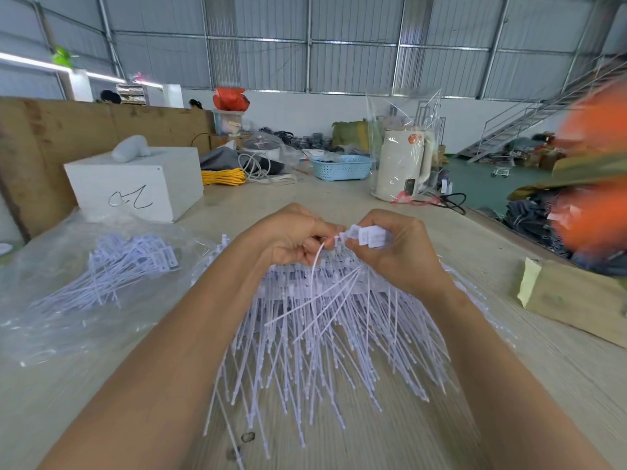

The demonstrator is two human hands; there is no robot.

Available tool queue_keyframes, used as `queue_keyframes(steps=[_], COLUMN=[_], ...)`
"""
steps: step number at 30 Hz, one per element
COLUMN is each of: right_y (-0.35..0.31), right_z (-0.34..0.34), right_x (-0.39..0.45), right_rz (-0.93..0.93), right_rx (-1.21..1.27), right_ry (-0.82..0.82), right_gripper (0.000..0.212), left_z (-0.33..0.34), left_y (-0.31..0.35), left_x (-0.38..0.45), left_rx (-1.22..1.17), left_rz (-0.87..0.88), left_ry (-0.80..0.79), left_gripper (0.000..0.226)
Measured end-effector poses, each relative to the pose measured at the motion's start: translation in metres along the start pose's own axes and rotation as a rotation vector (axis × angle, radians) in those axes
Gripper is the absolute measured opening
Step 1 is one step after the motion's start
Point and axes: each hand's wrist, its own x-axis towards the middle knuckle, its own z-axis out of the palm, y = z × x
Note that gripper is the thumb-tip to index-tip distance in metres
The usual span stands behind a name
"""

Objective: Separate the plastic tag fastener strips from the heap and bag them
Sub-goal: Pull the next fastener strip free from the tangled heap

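White plastic tag fastener strips [322, 337] lie in a big heap on the table [424, 418], right under both hands, thin tails fanned toward the camera. Left hand [291, 239] has its fingers curled, pinching one strip whose tail bends down from the fingertips. Right hand [397, 252] fingers curled around a small bunch of strips [368, 236], gripping at the flat rectangular heads; heads stick out toward the left hand, tails hang down onto the heap. Both hands nearly touching, raised just above the heap's far edge.

Left of the left fingers: clear plastic bag [68, 300] flat on the table, with a smaller batch of strips [129, 266] on or in it, cannot tell which. Beyond that, white box [135, 181] with a black scribble, a pale lump on top. Far beyond the fingers: yellow cord coil [224, 176], blue basket [341, 167], cream kettle [402, 164] wrapped in clear plastic. Right of the right fingers: brown cardboard piece [576, 300] at the table edge. Orange blur at the right border, cannot tell what.
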Motion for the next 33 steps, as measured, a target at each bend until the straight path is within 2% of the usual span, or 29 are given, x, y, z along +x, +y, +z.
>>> queue_keyframes(steps=[4,8,11,13,15,19,22,25,30,33], right_y=[-0.001,-0.003,-0.004,-0.002,0.002,0.002,0.001,0.003,-0.008,-0.014], right_z=[0.001,0.003,-0.009,-0.024,-0.034,-0.038,-0.046,-0.052,-0.041,-0.033], right_x=[0.001,0.000,0.000,0.002,0.002,0.004,0.006,0.006,0.007,0.007], right_rz=[-0.031,0.008,0.114,0.248,0.338,0.416,0.444,0.382,0.316,0.285], right_rx=[-0.001,0.007,0.029,0.185,0.342,0.592,0.761,0.905,0.937,0.914], right_ry=[0.024,0.037,0.048,0.129,0.195,0.176,0.186,0.147,-0.022,-0.039], right_gripper=[0.045,0.038,0.026,0.018,0.016,0.019,0.023,0.025,0.024,0.025], left_z=[-0.002,-0.004,-0.015,-0.029,-0.038,-0.030,-0.022,-0.020,-0.012,-0.006], left_y=[0.002,0.002,-0.002,-0.006,-0.006,0.001,0.009,0.018,0.025,0.028], left_x=[-0.001,0.000,0.003,0.006,0.008,0.007,0.000,-0.008,-0.018,-0.022], left_rx=[0.018,0.059,0.193,0.230,0.183,0.160,0.116,-0.008,0.006,0.000], left_rz=[0.004,0.011,0.030,0.039,0.066,0.149,0.217,0.247,0.259,0.304], left_ry=[0.008,0.010,0.158,0.286,0.318,0.144,0.131,0.127,0.021,-0.038], left_gripper=[0.019,0.023,0.030,0.031,0.031,0.022,0.022,0.022,0.033,0.030])
